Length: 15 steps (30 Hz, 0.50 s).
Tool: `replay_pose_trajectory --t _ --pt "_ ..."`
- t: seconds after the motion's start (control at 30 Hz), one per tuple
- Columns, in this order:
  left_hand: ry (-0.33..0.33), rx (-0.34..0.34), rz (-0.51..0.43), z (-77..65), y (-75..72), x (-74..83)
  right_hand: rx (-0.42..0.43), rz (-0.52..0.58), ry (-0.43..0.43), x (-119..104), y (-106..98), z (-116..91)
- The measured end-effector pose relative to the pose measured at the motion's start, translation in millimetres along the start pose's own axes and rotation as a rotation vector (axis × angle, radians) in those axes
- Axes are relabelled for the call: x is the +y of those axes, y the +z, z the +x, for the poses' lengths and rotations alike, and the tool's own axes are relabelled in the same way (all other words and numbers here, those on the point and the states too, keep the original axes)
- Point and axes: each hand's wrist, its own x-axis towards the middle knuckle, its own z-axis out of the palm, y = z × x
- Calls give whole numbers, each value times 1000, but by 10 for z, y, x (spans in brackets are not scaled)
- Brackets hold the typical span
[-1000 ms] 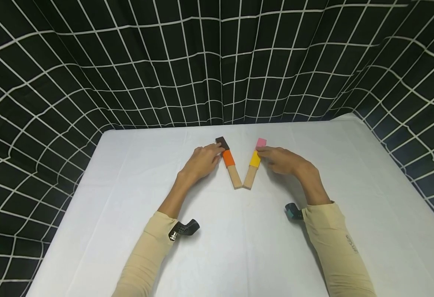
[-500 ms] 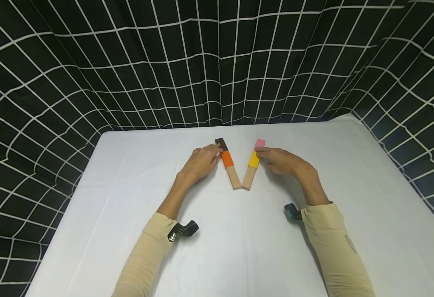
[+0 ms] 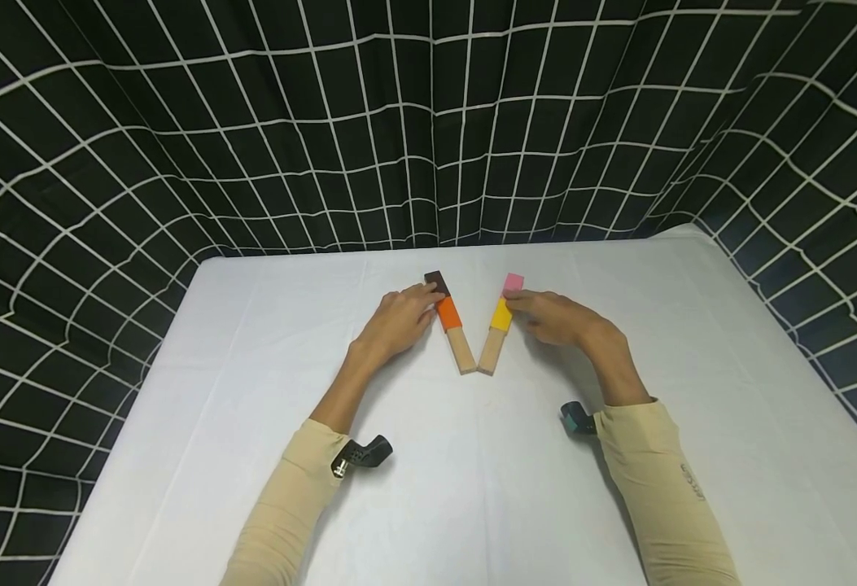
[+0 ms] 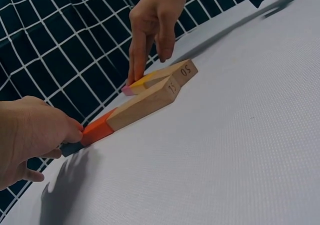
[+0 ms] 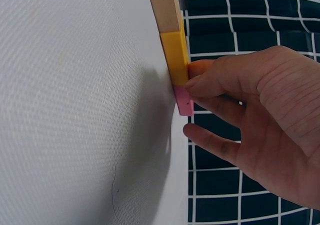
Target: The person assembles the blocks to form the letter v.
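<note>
Two rows of narrow rectangular blocks lie in a V on the white table. The left row has a black block [image 3: 438,282], an orange block [image 3: 448,312] and a bare wood block [image 3: 461,350]. My left hand [image 3: 396,319] touches it with its fingertips where black meets orange. In the right row are a pink block [image 3: 513,282], a yellow block [image 3: 502,316] and a second wood block [image 3: 491,352]. Fingertips of my right hand [image 5: 250,95] rest at the seam between yellow and pink. The wood ends, bearing printed numbers, meet at the V's near point.
A white cloth covers the table [image 3: 472,488]. Dark curtains [image 3: 369,122] with a white grid hang behind it and at both sides. Small wrist cameras stick out inward from the left sleeve [image 3: 282,505] and the right sleeve [image 3: 662,488].
</note>
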Motion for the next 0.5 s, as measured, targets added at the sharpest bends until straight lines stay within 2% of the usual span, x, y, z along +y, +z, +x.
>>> replay_pose_trajectory --t 0.5 --pt "10 5 -3 5 3 -18 2 1 2 -25 -15 -1"
